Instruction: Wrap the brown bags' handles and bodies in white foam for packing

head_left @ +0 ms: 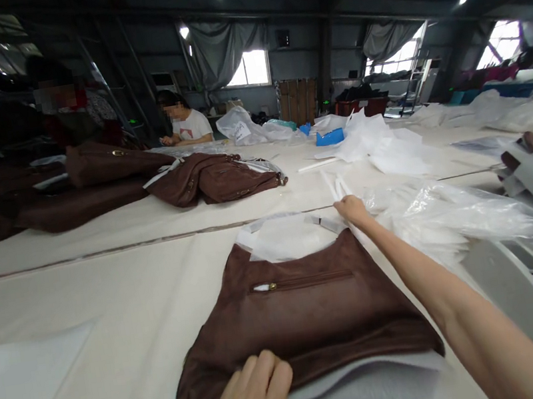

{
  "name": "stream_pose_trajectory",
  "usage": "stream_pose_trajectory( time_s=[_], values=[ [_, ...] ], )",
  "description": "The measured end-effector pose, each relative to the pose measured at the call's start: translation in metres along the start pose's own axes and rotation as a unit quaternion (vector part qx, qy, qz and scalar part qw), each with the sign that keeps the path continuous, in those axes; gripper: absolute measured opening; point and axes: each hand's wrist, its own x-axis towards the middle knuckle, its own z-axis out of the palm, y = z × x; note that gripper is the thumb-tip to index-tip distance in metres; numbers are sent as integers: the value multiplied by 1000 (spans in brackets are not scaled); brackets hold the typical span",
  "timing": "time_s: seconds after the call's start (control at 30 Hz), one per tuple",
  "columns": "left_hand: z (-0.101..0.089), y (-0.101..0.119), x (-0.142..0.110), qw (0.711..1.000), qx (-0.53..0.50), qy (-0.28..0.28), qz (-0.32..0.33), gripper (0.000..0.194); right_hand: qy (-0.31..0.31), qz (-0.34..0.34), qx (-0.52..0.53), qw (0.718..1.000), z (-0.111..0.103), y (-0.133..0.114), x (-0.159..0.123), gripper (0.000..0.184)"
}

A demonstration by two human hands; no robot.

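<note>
Cream tabletop [125, 296]: brown bag [309, 311], contents hidden; left hand [253, 397] at lower edge, grip unclear; right hand [350, 209] holding white strips [330, 185] near clear plastic [470, 207].

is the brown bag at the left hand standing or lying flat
Lying flat: the brown bag has its zipper facing up.

head cam | worn at head height | faces forward and down | close above worktable [118, 283]

left hand [251, 394] cut off at bottom edge, hiding part of brown bag [300, 315]
</note>
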Motion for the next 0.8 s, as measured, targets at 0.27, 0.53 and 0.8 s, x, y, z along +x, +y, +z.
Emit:
stream_pose_trajectory(
  time_s=[0.27, 0.53, 0.8],
  values=[
    [-16, 5, 25, 984, 15, -174, -23, 19, -25, -156, 214, 964, -89, -24, -122, 32],
    [-27, 1, 45, 951, -22, -305, -39, 5, -346, -154, -48, 924, -148, 41, -267, 25],
    [-35, -11, 68, 915, -73, -394, -42, 7, -94, -349, -167, 917, -83, 72, -282, 25]
  ],
)
